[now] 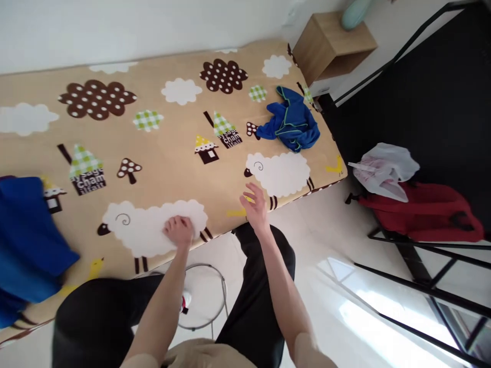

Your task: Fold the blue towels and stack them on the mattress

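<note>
My left hand (pixel 178 230) is over a white sheep print near the front edge of a bed with a tan patterned sheet (pixel 169 158). Its fingers are curled in, and no object shows in them. To the right, my right hand (pixel 255 204) hovers at the bed's edge, fingers bent and apart, holding nothing. A crumpled blue garment with green trim (pixel 293 120) lies farther up on the right part of the bed. At the far left a larger blue cloth (pixel 30 230) is spread on the sheet, partly out of view.
A wooden bedside box (pixel 326 46) bearing a pale green vase (pixel 355 14) stands beyond the bed. On the right are a black metal frame (pixel 418 291), a red bag (pixel 425 212) and a white plastic bag (pixel 387 166). A round stool's metal ring (pixel 224 291) shows between my legs.
</note>
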`<state>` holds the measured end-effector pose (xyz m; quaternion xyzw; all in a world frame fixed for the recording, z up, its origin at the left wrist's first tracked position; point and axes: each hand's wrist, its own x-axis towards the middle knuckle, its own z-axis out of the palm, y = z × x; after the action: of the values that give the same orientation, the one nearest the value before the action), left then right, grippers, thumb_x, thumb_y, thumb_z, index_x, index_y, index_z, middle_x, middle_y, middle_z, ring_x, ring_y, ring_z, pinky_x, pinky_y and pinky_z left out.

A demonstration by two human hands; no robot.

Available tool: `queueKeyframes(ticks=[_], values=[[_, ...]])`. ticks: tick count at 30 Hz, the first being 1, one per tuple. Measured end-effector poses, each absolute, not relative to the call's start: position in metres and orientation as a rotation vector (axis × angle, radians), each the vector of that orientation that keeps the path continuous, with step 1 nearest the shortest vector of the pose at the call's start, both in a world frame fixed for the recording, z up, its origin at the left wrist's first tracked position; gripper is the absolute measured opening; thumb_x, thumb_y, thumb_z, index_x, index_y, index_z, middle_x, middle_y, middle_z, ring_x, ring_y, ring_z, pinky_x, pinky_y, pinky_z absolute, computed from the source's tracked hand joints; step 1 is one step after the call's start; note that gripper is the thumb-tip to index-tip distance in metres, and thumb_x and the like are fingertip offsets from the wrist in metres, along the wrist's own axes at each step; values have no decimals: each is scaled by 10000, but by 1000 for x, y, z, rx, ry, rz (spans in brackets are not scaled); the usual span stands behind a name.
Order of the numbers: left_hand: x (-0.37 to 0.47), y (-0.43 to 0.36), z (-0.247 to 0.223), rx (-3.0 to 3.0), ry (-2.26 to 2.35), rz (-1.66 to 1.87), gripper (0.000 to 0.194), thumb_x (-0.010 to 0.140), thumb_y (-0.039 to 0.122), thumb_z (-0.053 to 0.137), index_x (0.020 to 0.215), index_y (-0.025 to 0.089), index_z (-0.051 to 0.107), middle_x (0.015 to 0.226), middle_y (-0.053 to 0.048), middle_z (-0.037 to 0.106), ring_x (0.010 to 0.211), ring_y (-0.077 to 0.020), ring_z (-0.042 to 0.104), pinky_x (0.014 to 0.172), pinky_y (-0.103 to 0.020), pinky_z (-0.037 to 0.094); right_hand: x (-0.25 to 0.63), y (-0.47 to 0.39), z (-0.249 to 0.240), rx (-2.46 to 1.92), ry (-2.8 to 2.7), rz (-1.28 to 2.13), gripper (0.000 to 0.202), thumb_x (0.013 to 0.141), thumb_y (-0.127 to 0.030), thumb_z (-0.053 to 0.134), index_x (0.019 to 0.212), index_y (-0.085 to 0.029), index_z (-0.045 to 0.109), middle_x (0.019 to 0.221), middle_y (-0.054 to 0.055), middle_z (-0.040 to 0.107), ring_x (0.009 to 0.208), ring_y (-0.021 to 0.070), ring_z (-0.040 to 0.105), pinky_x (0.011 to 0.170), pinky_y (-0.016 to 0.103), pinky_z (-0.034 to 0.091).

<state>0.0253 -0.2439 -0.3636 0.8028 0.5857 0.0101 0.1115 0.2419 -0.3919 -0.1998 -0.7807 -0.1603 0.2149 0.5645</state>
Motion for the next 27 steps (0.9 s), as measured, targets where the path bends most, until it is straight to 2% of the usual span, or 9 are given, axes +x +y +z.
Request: queueKeyframes(ticks=[3, 6, 9, 11, 13, 15, 18, 22, 27], values=[[28, -246, -379, 2350, 1750, 82, 322, 1001, 307, 377, 925, 172, 659, 1041, -209, 664, 1126, -413, 554, 955, -545, 377, 268, -406, -182, -1793, -400, 480, 502, 960, -458, 690, 1436, -323, 609, 1598, 107, 520, 1237, 258, 693, 940, 411, 644], [20, -243, -385, 2301, 1763, 106, 223, 942, 316, 441, 872, 194, 615, 1026, -203, 645, 1126, -418, 539, 958, -552, 363, 322, -401, -189, -1895, -489, 385, 634, 976, -424, 662, 1575, -359, 463, 1603, 110, 508, 1241, 252, 688, 951, 413, 639], [20, -242, -384, 2258, 1758, 136, 144, 880, 325, 498, 828, 211, 570, 1003, -192, 625, 1121, -421, 524, 959, -564, 356, 405, -373, -223, -2235, -560, 235, 687, 1002, -332, 559, 1655, -275, 350, 1608, 168, 476, 1267, 264, 664, 967, 406, 625], [22, -243, -383, 2227, 1759, 180, 118, 851, 327, 522, 799, 222, 537, 967, -179, 609, 1106, -420, 518, 958, -571, 354, 465, -351, -248, -2524, -662, 136, 627, 998, -264, 519, 1614, -192, 422, 1640, 207, 430, 1345, 295, 604, 991, 411, 611], [23, -244, -383, 2197, 1754, 217, 116, 839, 324, 536, 777, 230, 506, 932, -164, 593, 1088, -412, 514, 955, -573, 355, 517, -335, -266, -2731, -898, 95, 488, 1007, -230, 483, 1483, -177, 579, 1675, 208, 394, 1290, 309, 618, 1011, 461, 589], [22, -245, -384, 2191, 1735, 225, 127, 844, 322, 540, 767, 236, 486, 912, -153, 585, 1075, -405, 513, 953, -575, 359, 558, -326, -276, -2845, -1044, 115, 378, 1022, -214, 441, 1277, -151, 713, 1645, 226, 436, 1203, 311, 639, 1015, 520, 568], [20, -245, -385, 2208, 1716, 208, 140, 859, 321, 536, 763, 241, 475, 904, -148, 582, 1064, -402, 513, 949, -586, 367, 595, -323, -281, -2977, -910, 136, 389, 1040, -213, 403, 1090, -90, 769, 1522, 294, 528, 1204, 336, 625, 1029, 581, 532], [19, -244, -385, 2201, 1713, 217, 143, 858, 317, 541, 758, 238, 475, 890, -144, 576, 1054, -401, 518, 945, -598, 374, 594, -321, -286, -3060, -765, 131, 443, 987, -76, 350, 1135, -23, 765, 1394, 324, 592, 1332, 380, 555, 1062, 573, 502], [20, -243, -384, 2232, 1686, 213, 154, 858, 314, 549, 757, 229, 468, 893, -147, 581, 1054, -404, 531, 934, -606, 398, 503, -334, -288, -2776, -859, 420, 355, 866, -17, 487, 947, -112, 820, 1081, 168, 730, 1034, 268, 660, 1015, 424, 530]])
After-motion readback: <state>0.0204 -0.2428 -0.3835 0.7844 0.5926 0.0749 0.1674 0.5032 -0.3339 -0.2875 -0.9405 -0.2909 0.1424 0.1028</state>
